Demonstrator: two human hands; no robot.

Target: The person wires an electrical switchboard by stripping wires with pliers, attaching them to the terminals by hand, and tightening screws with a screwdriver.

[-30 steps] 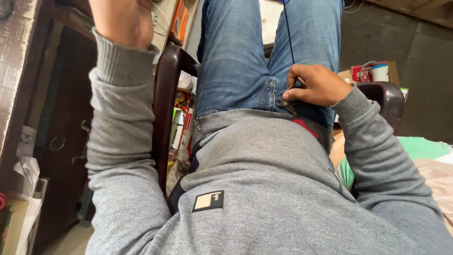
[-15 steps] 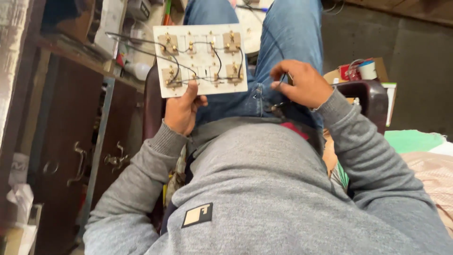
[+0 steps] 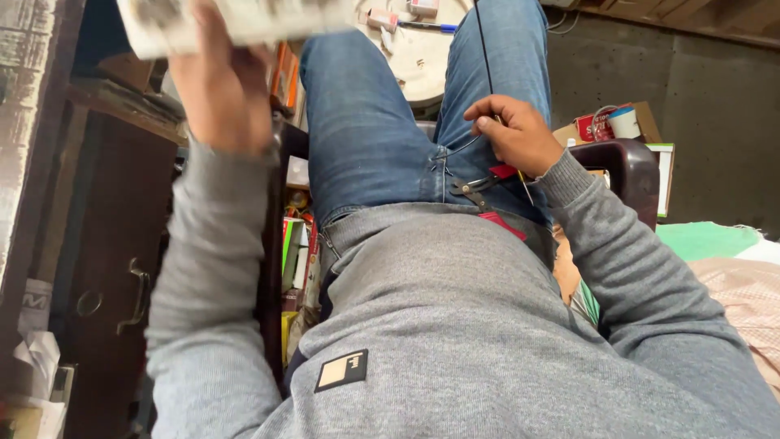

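Left hand (image 3: 219,89): raised and blurred, closed on the lower edge of a white rectangular switch board (image 3: 236,20), held up at the frame's top, off the lap.
Right hand (image 3: 512,134): fingers pinched on a thin black wire (image 3: 481,57), resting on the denim thigh.
Pliers (image 3: 475,185): metal, red-handled, lying on the lap just beside the right hand.
Chair armrest (image 3: 626,167): dark, glossy, rounded plastic.

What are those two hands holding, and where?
Left hand grips a blurred white board by its lower edge. Right hand pinches a thin black wire.
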